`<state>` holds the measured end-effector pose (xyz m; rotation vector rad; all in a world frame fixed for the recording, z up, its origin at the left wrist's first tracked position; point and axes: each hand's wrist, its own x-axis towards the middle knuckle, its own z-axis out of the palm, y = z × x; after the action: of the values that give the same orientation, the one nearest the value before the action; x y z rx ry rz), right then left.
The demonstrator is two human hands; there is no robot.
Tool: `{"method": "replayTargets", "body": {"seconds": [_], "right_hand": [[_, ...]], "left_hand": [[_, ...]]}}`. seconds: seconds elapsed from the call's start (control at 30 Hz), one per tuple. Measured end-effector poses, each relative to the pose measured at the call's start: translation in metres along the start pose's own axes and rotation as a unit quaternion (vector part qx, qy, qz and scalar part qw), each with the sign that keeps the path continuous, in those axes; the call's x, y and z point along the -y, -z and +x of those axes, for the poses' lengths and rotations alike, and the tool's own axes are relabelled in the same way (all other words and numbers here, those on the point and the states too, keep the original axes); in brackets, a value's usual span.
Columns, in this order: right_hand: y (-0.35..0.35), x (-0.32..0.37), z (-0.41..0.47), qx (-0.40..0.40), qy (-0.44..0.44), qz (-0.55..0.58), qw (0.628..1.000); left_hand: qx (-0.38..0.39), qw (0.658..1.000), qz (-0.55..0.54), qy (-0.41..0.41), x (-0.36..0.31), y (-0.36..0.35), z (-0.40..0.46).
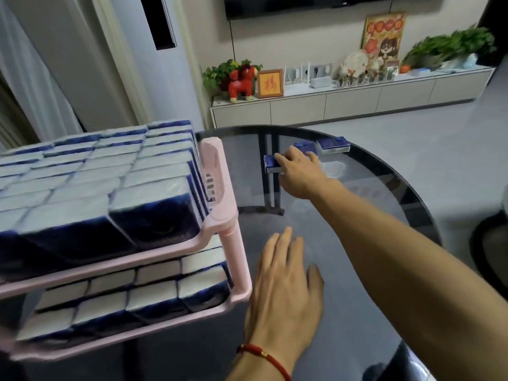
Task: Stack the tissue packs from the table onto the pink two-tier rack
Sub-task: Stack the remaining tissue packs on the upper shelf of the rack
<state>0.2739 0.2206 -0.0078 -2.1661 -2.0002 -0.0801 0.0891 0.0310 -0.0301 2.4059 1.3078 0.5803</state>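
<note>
Right hand [298,171] reaches beyond the pink rack [220,188], its grip resting spread on a tissue pack [270,163]; left hand [286,287] hovers flat, holding nothing.

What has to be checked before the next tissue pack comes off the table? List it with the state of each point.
1. Right hand on a pack: ok, it lies over the nearest tissue pack on the glass table; whether the fingers have closed on it: cannot tell.
2. Left hand free: ok, fingers straight, holding nothing, beside the pink rack.
3. Packs left on the table: ok, two more lie just behind the hand.
4. Room on the top tier: not ok, it looks packed full to the edge.
5. Room on the lower tier: cannot tell, the top tier hides most of it.
</note>
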Motion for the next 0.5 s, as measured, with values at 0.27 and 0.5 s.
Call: {"method": "replayTargets", "body": {"seconds": [0.27, 0.5], "right_hand": [[0.052, -0.006, -0.129, -0.002, 0.008, 0.059, 0.998], [0.086, -0.006, -0.147, -0.002, -0.054, 0.257, 0.965]], "left_hand": [[-0.001, 0.999, -0.031, 0.036, -0.006, 0.006, -0.002], [0.012, 0.999, -0.030, 0.004, -0.008, 0.005, -0.002]]}}
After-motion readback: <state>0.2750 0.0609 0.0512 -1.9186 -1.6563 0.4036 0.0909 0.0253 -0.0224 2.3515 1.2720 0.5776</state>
